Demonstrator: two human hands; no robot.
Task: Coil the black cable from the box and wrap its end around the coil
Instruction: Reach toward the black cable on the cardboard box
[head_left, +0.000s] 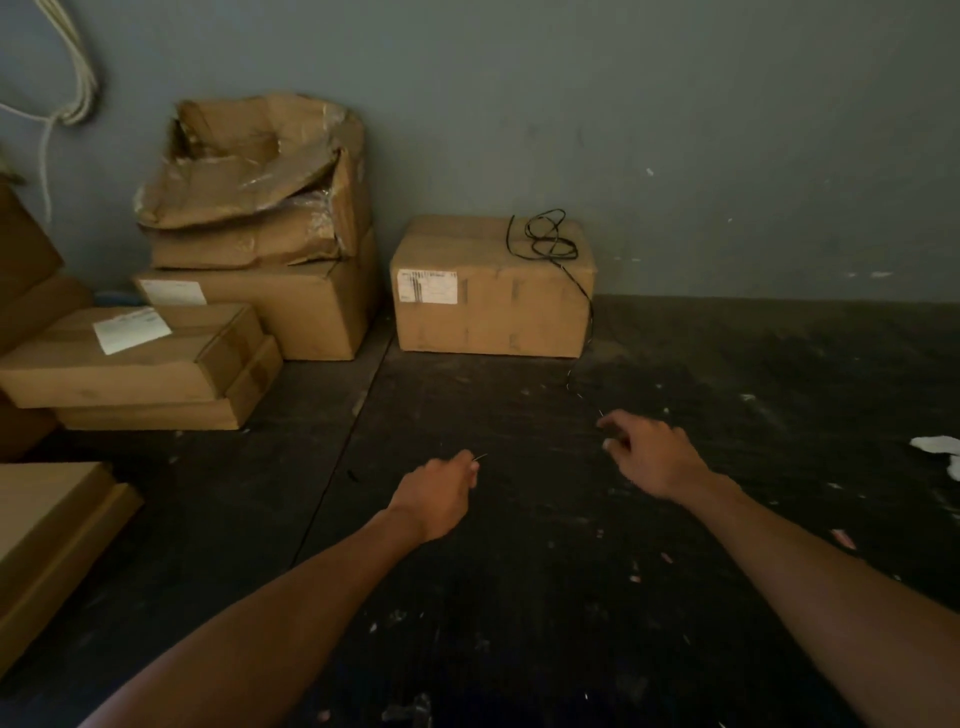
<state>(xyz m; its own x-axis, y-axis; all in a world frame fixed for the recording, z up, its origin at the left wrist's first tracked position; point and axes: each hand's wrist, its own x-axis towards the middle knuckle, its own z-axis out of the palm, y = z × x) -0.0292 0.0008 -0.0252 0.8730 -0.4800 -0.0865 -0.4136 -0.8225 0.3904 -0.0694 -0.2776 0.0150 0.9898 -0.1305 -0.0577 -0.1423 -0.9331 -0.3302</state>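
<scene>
A thin black cable (548, 241) lies in loose loops on top of a closed cardboard box (488, 306) against the grey wall. One strand runs down the box's right corner, across the dark floor and up to my right hand (649, 452), which pinches it between thumb and fingers. My left hand (441, 493) is closed on the cable's end, whose thin tip pokes out past my fingers. The stretch between my two hands is nearly invisible against the dark floor.
Stacked cardboard boxes (260, 228), the top one crushed, stand left of the cable's box. Flatter cartons (135, 364) lie further left and another at the left edge (47, 535). White cords (78, 78) hang on the wall. White scraps (940, 447) lie at right.
</scene>
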